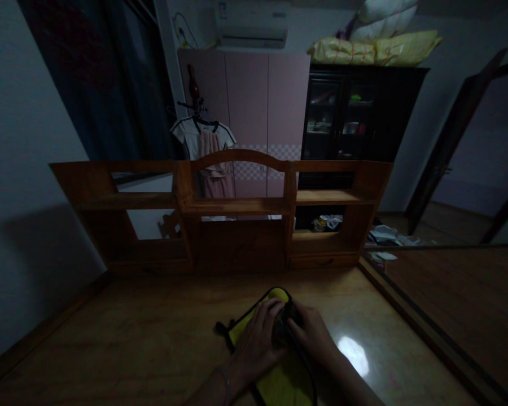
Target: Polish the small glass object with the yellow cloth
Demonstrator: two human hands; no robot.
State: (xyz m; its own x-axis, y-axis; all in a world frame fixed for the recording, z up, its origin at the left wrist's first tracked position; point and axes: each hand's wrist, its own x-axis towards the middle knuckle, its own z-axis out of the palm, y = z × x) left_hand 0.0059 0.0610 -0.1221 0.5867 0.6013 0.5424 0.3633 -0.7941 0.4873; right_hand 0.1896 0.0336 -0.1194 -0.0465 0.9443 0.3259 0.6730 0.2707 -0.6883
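A yellow pouch (285, 383) with black trim lies aslant on the wooden surface in front of me, a dark tab sticking out at its left side. My left hand (258, 338) lies across its upper part, fingers bent over it toward the right edge. From the right, my right hand (315, 332) closes with thumb and fingers on the dark trimmed edge. Between both hands sits a small dark, slightly shiny thing (280, 327); dim light and the fingers hide what it is.
The pale wooden surface (152, 327) has a raised edge along its right side. Behind it stands a wooden shelf unit (237, 208). Farther back are a pink wardrobe (248, 101), a dark cabinet (395, 113) and hanging clothes (211, 146). A bright reflection lies right of my hands.
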